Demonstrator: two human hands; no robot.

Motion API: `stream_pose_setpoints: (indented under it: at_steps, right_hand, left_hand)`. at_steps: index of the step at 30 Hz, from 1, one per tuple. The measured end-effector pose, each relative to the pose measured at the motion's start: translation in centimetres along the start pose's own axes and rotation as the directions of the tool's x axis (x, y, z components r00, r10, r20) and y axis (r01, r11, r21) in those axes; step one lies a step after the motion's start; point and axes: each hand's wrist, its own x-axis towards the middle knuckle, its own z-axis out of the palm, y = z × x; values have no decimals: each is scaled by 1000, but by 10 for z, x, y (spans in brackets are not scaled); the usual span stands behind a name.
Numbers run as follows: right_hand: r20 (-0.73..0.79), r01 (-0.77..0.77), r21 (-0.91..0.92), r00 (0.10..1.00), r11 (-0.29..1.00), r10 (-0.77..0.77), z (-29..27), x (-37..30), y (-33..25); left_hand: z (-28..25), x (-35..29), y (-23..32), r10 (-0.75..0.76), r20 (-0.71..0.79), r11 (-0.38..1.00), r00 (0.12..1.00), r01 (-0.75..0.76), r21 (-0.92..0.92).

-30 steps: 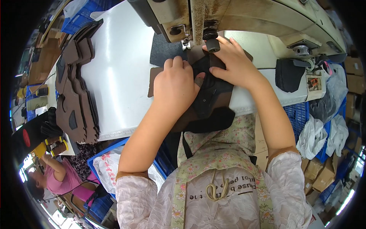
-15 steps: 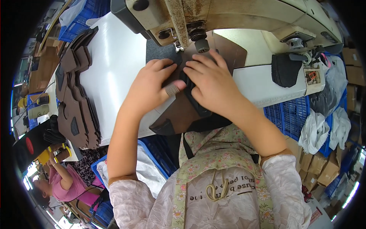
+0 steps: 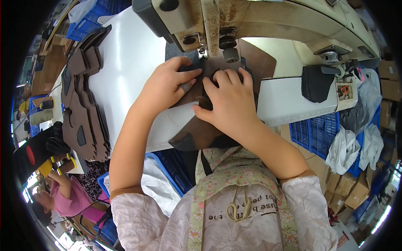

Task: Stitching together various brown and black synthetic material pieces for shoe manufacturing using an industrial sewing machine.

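Note:
A brown leather-like piece (image 3: pixel 194 129) with dark patches lies under the sewing machine's head and hangs over the table's front edge. My left hand (image 3: pixel 165 85) is on its left part, index finger and wrapped thumb drawn together on the material just below the presser foot (image 3: pixel 202 52). My right hand (image 3: pixel 232 98) rests on the same piece to the right, fingers bent and apart, thumb spread toward the left. Between the hands a small fold or edge of the material shows. What lies beneath my right palm is hidden.
The sewing machine (image 3: pixel 268 21) arches over the far side. A stack of cut brown pieces (image 3: pixel 83 113) lies at the table's left. A black pad (image 3: pixel 315 83) sits at the right, above a blue crate (image 3: pixel 314 134). Another person (image 3: pixel 71 196) in pink sits at lower left.
Both hands have shifted on the piece: the left thumb has drawn in toward its index finger, and the right hand has slid nearer with fingers more bent. The view has shifted slightly.

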Motion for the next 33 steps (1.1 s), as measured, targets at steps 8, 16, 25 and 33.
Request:
stream_pose_setpoints:
  at_steps: [8,16,25,33]
  right_hand:
    - [-134,82,-17,987,996,-83,15,-9,4]
    - [-169,154,-24,973,988,-156,18,-3,8]
    - [-109,180,23,978,983,-177,12,3,17]
    - [-102,150,134,985,980,-137,7,5,24]
  left_hand:
    - [5,-2,-3,81,-52,984,995,-72,166]
    - [3,1,-1,76,-62,971,995,-59,233]
    - [-9,12,7,20,20,963,1000,-25,268]
    - [-18,17,11,-5,131,972,991,-26,232]
